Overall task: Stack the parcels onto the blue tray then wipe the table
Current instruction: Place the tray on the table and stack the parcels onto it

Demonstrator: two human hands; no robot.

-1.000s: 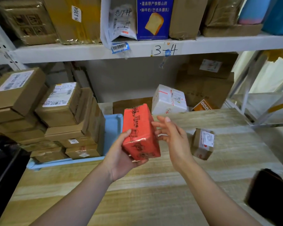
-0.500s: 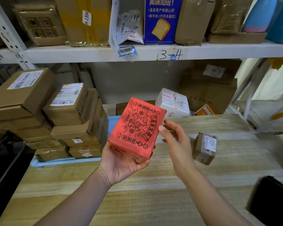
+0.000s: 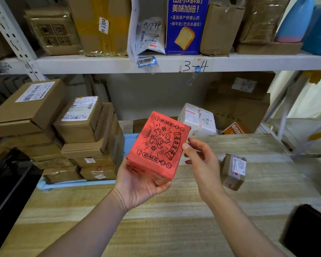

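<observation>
My left hand (image 3: 137,184) holds a red parcel (image 3: 157,145) from below, its printed black-drawn face tilted toward me, above the wooden table (image 3: 174,219). My right hand (image 3: 200,160) hovers at the parcel's right edge, fingers loosely extended, a fingertip at or near its side. The blue tray (image 3: 67,184) lies at the left, stacked with several brown cardboard parcels (image 3: 85,138). A small brown parcel (image 3: 233,171) with a white label sits on the table right of my right hand. A white parcel (image 3: 198,117) stands behind the red one.
A white shelf board (image 3: 174,64) marked "3-4" runs overhead, loaded with boxes and a blue bread carton (image 3: 185,25). Large brown boxes (image 3: 239,102) stand at the back right. A black object (image 3: 311,230) lies at the table's right front; a black crate (image 3: 6,182) sits at the left.
My left hand turned the red parcel from edge-on to its printed face toward me. The right hand came away from gripping its side and now hovers beside it.
</observation>
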